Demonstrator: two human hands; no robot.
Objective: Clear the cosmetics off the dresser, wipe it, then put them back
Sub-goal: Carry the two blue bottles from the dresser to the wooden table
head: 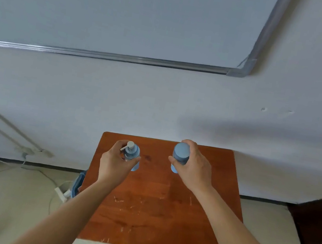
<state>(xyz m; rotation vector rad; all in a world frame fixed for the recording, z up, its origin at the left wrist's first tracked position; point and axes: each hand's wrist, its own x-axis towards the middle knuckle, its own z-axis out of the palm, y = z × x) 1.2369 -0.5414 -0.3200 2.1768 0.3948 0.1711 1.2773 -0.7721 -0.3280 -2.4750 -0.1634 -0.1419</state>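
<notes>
Fingers grip pump bottle and capped bottle — near dresser's far edge

One view only, worn on the head. Faces forward and down across the dresser toward the wall, taking in the whiteboard above and floor on both sides. Wide-angle, bowing straight edges near the borders. Close in: forearms entering from the bottom edge, left hand and right hand just below mid-frame.
</notes>
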